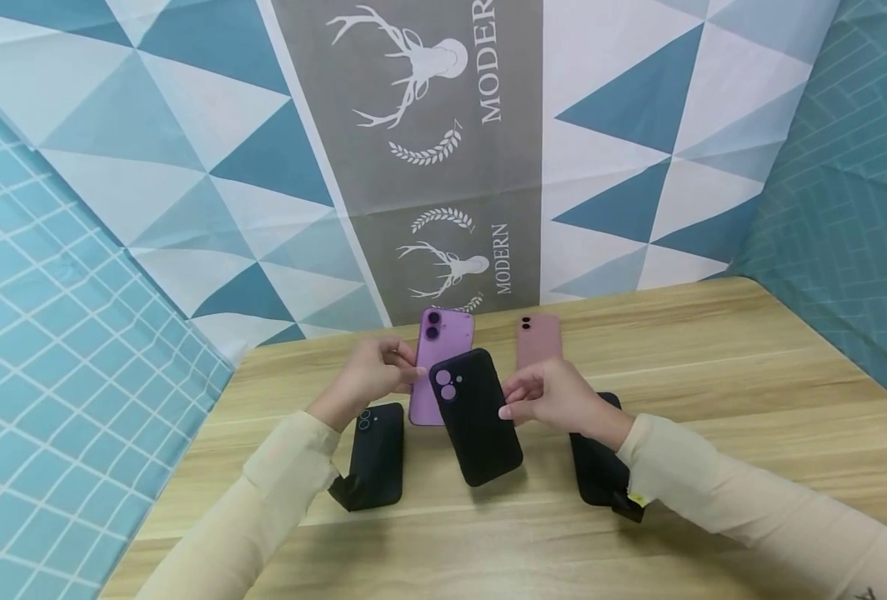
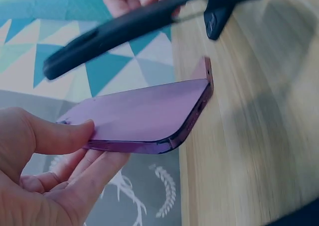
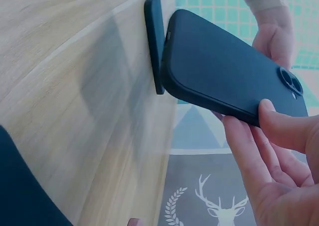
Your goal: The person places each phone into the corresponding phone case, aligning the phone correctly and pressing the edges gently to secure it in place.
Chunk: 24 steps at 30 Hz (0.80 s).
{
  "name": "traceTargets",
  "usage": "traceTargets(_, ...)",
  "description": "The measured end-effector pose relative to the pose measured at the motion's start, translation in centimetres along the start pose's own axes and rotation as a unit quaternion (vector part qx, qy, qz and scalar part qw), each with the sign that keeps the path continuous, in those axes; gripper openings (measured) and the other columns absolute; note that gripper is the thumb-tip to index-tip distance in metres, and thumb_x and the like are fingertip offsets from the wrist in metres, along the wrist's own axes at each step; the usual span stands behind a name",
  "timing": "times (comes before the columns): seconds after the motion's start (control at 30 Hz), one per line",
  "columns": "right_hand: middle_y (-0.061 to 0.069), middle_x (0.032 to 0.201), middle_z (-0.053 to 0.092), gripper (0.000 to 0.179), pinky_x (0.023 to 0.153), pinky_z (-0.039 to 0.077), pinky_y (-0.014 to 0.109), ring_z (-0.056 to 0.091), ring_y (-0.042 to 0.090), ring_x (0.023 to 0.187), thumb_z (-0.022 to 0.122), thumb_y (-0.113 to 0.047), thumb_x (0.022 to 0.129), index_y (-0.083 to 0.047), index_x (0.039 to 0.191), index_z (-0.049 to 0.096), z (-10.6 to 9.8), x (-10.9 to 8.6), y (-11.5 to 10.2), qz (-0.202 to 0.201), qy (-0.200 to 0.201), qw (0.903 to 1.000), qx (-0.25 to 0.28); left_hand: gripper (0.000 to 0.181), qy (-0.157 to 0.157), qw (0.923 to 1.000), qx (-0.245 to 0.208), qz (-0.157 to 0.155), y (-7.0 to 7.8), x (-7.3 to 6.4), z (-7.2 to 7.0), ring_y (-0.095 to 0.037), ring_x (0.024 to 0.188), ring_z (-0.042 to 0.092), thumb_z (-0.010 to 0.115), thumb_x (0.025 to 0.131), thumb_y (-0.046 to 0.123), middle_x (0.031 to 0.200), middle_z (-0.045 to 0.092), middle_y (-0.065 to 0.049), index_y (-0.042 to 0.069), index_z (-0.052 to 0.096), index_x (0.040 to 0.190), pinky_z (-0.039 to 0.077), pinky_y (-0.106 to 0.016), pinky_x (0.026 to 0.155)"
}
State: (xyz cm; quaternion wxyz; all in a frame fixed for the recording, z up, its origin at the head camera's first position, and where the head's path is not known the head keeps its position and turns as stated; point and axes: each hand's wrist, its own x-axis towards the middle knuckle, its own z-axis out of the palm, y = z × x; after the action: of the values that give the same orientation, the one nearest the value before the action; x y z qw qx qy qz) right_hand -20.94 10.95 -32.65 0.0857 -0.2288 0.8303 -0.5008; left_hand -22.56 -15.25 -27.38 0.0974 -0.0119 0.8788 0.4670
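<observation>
My left hand [image 1: 374,375] pinches the long side of a purple phone [image 1: 434,354], thumb on its back and fingers beneath, as the left wrist view shows. The phone is raised off the table with its two-lens back up. My right hand [image 1: 552,396] holds a black phone case [image 1: 481,429] by one long edge, thumb on its outer face. The case is tilted in the air in front of the purple phone and overlaps it in the head view. Purple shows through the case's camera holes. In the right wrist view, the case's [image 3: 224,66] smooth back faces the camera.
A pink phone [image 1: 539,337] lies at the back of the wooden table [image 1: 473,550], partly behind my right hand. One black phone-shaped piece [image 1: 383,458] lies under my left wrist, another [image 1: 592,471] under my right. Patterned cloth [image 1: 608,100] hangs behind the table.
</observation>
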Motion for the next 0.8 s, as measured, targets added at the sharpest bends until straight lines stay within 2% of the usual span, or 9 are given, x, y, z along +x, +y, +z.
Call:
traceTargets(0.17, 0.019, 0.088, 0.074, 0.028, 0.072, 0.060, 0.031, 0.072, 0.021, 0.081, 0.077, -0.009, 0.079, 0.008, 0.100, 0.069, -0.1, 0.1, 0.1, 0.010, 0.012, 0.9994, 0.030, 0.015, 0.000, 0.9991, -0.025, 0.034, 0.4, -0.8, 0.8, -0.012, 0.071, 0.065, 0.069, 0.084, 0.001, 0.081, 0.062, -0.007, -0.002, 0.059, 0.094, 0.061, -0.037, 0.078)
traceTargets(0.43, 0.019, 0.091, 0.073, 0.030, 0.068, 0.057, 0.020, 0.070, 0.013, 0.077, 0.076, -0.009, 0.080, 0.009, 0.103, 0.068, -0.3, 0.1, 0.1, 0.019, 0.053, 0.9964, 0.063, 0.015, 0.024, 0.9925, -0.064, 0.101, 1.2, -1.9, 1.7, -0.006, 0.066, 0.066, 0.070, 0.082, -0.001, 0.075, 0.062, -0.002, -0.003, 0.058, 0.090, 0.061, -0.030, 0.071)
traceTargets(0.63, 0.019, 0.092, 0.073, 0.027, 0.071, 0.058, 0.020, 0.070, 0.006, 0.075, 0.075, -0.008, 0.082, 0.008, 0.102, 0.067, -0.6, 0.3, -0.3, 0.007, 0.092, 0.9921, 0.085, 0.014, 0.039, 0.9894, -0.063, 0.125, 2.1, -2.4, 2.1, -0.008, 0.067, 0.067, 0.071, 0.082, 0.001, 0.080, 0.067, -0.008, -0.001, 0.060, 0.090, 0.060, -0.029, 0.069)
traceTargets(0.8, 0.013, 0.088, 0.074, 0.025, 0.073, 0.058, 0.020, 0.069, 0.001, 0.073, 0.075, -0.005, 0.081, 0.008, 0.100, 0.067, -0.8, 0.4, -0.7, 0.008, 0.109, 0.9867, 0.120, 0.013, 0.024, 0.9861, -0.065, 0.151, 2.3, -2.9, 2.6, -0.011, 0.069, 0.069, 0.070, 0.082, -0.002, 0.084, 0.068, -0.016, -0.003, 0.059, 0.090, 0.060, -0.029, 0.069)
